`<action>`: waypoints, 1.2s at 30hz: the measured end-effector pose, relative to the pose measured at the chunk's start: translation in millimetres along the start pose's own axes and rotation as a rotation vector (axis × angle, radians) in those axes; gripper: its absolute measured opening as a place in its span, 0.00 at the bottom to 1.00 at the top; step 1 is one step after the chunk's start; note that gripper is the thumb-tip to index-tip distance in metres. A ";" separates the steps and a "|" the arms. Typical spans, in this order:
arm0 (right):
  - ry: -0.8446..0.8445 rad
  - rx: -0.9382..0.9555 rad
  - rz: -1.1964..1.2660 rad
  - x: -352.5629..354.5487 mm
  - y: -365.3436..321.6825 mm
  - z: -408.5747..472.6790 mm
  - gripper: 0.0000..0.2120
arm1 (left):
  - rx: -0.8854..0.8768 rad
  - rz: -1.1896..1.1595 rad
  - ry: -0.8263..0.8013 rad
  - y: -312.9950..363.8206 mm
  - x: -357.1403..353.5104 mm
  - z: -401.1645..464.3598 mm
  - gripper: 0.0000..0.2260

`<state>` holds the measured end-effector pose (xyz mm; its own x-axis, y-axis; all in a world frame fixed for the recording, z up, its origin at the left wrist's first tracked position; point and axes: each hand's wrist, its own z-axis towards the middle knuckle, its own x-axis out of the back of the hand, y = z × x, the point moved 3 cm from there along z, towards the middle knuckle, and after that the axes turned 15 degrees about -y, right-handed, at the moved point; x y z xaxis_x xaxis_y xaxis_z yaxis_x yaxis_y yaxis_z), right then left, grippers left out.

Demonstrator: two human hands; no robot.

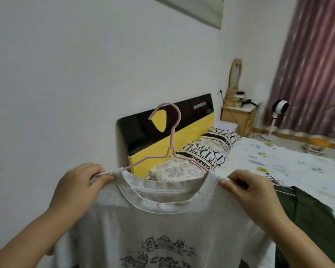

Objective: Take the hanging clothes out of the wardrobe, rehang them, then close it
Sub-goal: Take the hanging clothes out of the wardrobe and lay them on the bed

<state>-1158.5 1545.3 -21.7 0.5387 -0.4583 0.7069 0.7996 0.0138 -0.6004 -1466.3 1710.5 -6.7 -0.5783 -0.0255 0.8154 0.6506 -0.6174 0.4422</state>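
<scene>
The left hand (79, 187) has its fingers curled and its thumb pressed down, pinching the left shoulder of a pale grey cotton T-shirt (153, 229) together with the end of the hanger arm under the cloth. The right hand (246, 192) mirrors it, fingers folded round the shirt's right shoulder seam, thumb on the front of the fabric. Between the two hands the shirt hangs flat and facing the camera, its ribbed round collar open at the top and a dark line-drawn print of mushrooms with lettering low on the chest. The shirt sits on a thin pink wire hanger (171, 132), whose arms run down into the collar on both sides and whose neck and hook stand upright above it, free of any rail. Just behind the hanger is a glossy black and yellow headboard (184, 120) set against the white wall (66, 74). On the bed (278, 163), which is covered by a white sheet with small yellow and blue motifs, lie a floral pillow (172, 169) and a black and cream lettered pillow (211, 146). A dark green garment (307, 219) lies on the bed's near edge, just beside the right hand. Further back stand a light wooden bedside cabinet (238, 115) with small items on top, too blurred to name, a round white pedestal fan (278, 115) and a striped mauve curtain (313, 64).
</scene>
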 end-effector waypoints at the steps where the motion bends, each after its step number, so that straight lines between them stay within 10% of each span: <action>1: 0.021 -0.023 -0.011 11.3 9.4 -5.3 0.09 | -0.028 -0.015 -0.018 11.0 -12.2 9.4 0.11; 19: 0.252 -0.288 -0.160 190.1 206.6 -54.1 0.15 | -0.267 -0.199 -0.268 224.5 -228.5 143.0 0.10; 36: 0.334 -0.665 -0.124 212.7 367.4 -6.2 0.14 | -0.367 -0.229 -0.589 300.9 -414.7 297.9 0.11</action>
<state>-751.8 1447.4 -94.2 0.2614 -0.6679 0.6968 0.4631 -0.5466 -0.6977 -884.1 1769.5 -100.6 -0.2522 0.4996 0.8288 0.2780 -0.7829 0.5565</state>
